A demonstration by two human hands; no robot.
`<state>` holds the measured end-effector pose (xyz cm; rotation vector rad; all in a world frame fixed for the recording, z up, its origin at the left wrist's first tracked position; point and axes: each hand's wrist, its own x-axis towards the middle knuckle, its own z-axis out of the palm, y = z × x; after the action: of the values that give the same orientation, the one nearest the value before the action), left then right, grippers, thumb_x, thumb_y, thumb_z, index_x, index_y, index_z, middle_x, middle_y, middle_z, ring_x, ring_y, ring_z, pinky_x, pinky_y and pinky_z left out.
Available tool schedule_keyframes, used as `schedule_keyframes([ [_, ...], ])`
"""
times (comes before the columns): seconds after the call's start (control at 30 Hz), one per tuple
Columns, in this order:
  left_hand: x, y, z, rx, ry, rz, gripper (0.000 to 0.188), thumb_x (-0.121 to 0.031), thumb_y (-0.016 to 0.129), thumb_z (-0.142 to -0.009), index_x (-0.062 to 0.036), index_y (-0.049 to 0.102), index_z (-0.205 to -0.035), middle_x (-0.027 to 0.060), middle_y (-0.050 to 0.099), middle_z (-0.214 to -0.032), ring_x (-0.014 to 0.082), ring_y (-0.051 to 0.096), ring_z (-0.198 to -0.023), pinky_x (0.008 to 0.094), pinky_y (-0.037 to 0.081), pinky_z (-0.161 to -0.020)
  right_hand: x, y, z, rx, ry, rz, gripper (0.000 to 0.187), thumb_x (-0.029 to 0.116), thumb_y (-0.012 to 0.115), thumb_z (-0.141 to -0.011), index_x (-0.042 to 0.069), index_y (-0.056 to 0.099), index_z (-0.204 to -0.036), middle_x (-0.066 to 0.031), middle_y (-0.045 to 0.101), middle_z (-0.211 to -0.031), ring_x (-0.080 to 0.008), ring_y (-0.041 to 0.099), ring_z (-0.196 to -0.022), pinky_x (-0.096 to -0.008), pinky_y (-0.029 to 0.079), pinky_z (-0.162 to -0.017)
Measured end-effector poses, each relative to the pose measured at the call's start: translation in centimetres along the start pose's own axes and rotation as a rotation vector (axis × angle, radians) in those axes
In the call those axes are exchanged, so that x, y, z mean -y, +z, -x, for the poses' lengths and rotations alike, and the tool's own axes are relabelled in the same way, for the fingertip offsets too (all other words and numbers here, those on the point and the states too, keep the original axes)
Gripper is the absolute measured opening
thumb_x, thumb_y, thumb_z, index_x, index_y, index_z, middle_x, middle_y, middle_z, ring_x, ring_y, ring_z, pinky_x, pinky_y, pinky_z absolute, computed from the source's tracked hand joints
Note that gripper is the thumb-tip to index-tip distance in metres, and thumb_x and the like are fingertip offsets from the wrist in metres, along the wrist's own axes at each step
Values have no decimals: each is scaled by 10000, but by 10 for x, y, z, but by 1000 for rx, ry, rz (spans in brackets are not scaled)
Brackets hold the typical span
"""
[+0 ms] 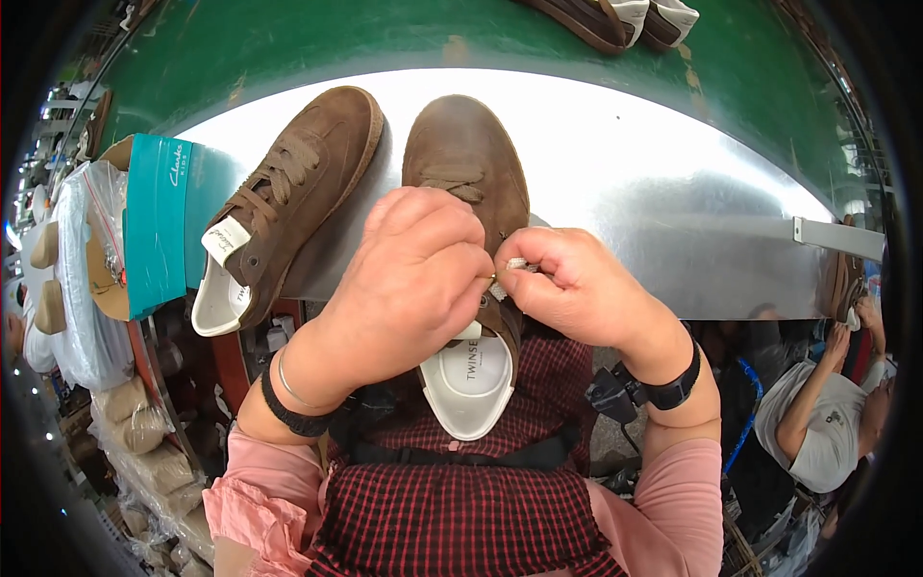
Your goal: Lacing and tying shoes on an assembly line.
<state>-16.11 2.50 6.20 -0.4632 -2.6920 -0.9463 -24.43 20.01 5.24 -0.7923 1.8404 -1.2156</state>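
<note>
A brown lace-up shoe stands in front of me, its toe away from me and its white-lined heel toward me. Over its lacing, my left hand is closed, fingertips pinched together. Against it, my right hand pinches a small whitish strip between thumb and forefinger. A tiny brass-coloured bit shows where the fingertips meet; what the left fingers hold is hidden. The matching brown shoe lies to the left, tilted, its laces crossed and a pale tongue label showing. Both my hands hide much of the near shoe's upper lacing.
Shoes rest on a shiny metal work surface bordering a green belt. More brown shoes sit on the belt. At left stand a teal box and plastic-wrapped goods. A metal bracket juts in at right, near another person.
</note>
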Motion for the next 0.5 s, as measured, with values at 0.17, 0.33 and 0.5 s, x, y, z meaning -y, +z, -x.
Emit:
schedule_keyframes([
  [0.17, 1, -1, 1, 7, -8, 8, 188, 12, 697, -621, -50, 607, -773, 64, 571, -878, 283, 573, -954, 410, 426, -853, -3, 6, 2, -62, -82, 85, 98, 75, 552, -795, 5, 593, -850, -75, 545, -664, -127, 487, -579, -281, 414, -532],
  [0.33, 1, -2, 1, 29, -11, 0, 190, 7, 699, -622, -53, 611, -780, 62, 571, -886, 281, 569, -965, 411, 424, -858, -5, 7, 2, -98, -171, 136, 98, 79, 553, -791, 4, 588, -843, -89, 557, -675, -165, 507, -580, -298, 424, -538],
  [0.5, 0, -7, -1, 67, -26, -11, 184, -3, 697, -628, -53, 611, -783, 64, 569, -889, 281, 566, -963, 415, 420, -864, -10, 5, 1, -52, -178, 75, 90, 77, 553, -798, 6, 596, -833, -81, 552, -679, -138, 503, -594, -283, 415, -541],
])
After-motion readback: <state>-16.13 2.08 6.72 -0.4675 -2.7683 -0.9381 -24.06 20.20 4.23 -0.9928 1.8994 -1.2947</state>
